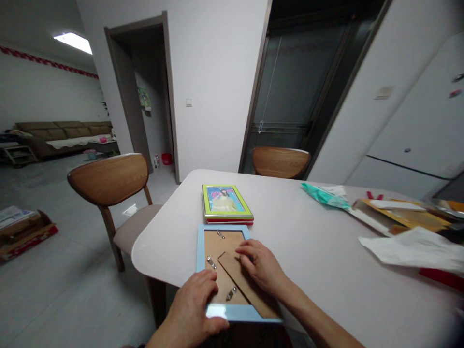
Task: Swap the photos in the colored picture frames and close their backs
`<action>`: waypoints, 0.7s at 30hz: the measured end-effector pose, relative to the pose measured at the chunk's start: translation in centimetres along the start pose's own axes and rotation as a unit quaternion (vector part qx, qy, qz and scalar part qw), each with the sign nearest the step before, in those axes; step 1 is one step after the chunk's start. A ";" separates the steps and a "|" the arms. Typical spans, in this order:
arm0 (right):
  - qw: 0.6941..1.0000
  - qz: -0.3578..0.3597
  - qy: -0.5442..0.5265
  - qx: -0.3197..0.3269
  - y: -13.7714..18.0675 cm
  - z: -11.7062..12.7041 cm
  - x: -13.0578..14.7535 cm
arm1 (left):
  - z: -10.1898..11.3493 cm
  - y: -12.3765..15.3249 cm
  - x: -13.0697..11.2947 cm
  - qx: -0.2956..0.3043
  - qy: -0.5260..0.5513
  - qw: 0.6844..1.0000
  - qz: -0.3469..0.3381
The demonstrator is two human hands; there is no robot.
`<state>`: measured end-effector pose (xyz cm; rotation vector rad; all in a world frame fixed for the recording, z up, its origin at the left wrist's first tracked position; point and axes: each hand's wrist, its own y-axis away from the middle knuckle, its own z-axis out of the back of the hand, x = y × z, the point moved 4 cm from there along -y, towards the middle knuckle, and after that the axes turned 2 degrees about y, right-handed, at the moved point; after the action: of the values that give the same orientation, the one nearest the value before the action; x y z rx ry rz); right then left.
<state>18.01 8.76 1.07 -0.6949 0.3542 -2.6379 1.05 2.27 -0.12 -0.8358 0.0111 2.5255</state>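
A light blue picture frame [200, 251] lies face down at the near edge of the white table [311, 246], its brown backing board and fold-out stand showing. My left hand [194, 304] rests flat on the frame's near left corner, fingers stretched out beside a metal clip. My right hand [261, 266] lies on the right side of the backing, fingertips curled down onto the top of the stand near a clip. A green-framed picture [224, 200] sits face up on a red frame just beyond the blue one.
Loose papers, a yellow envelope [409, 217] and a teal plastic bag [322, 195] cover the table's right side. Wooden chairs stand at the left [108, 181] and far side [281, 162]. A cardboard box [25, 232] sits on the floor at left.
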 end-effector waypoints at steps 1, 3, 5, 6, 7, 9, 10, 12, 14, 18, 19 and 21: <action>0.999 0.023 -0.011 0.022 -0.4 -0.5 0.9 | 0.0 0.0 0.0 -0.002 0.002 1.000 -0.002; 0.996 0.067 -0.011 0.062 -1.0 -1.6 2.7 | 0.0 0.0 0.0 -0.008 0.009 1.000 -0.002; 0.993 0.093 0.006 0.079 -1.4 -2.5 3.9 | 0.0 0.0 0.1 -0.013 0.018 1.000 -0.002; 0.992 0.100 0.015 0.078 -1.5 -2.8 4.2 | 0.0 0.0 0.1 -0.016 0.024 1.000 -0.002; 0.992 0.102 0.021 0.074 -1.5 -3.0 4.4 | 0.0 0.0 0.1 -0.019 0.029 0.999 -0.003; 0.993 0.098 0.025 0.063 -1.4 -3.3 4.3 | 0.1 0.0 0.1 -0.025 0.039 0.999 -0.007; 0.993 0.095 0.024 0.059 -1.4 -3.3 4.2 | 0.1 0.0 0.1 -0.027 0.043 0.999 -0.008; 0.994 0.093 0.022 0.056 -1.3 -3.4 4.1 | 0.1 0.0 0.1 -0.029 0.048 0.998 -0.010; 0.993 0.100 0.022 0.062 -1.4 -3.5 4.1 | 0.0 -0.1 0.2 -0.029 0.049 0.998 -0.012; 0.988 0.124 0.025 0.083 -1.4 -3.7 4.8 | 0.1 -0.1 0.1 -0.028 0.051 0.998 -0.017; 0.987 0.130 0.025 0.087 -1.4 -3.8 5.0 | 0.1 -0.1 0.1 -0.029 0.052 0.998 -0.017; 0.986 0.137 0.019 0.090 -1.3 -3.9 5.2 | 0.2 -0.1 0.0 -0.031 0.056 0.998 -0.017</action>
<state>11.41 8.29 0.39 -0.4999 0.2017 -2.3877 0.98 2.39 0.02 -0.9944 -0.0457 2.4551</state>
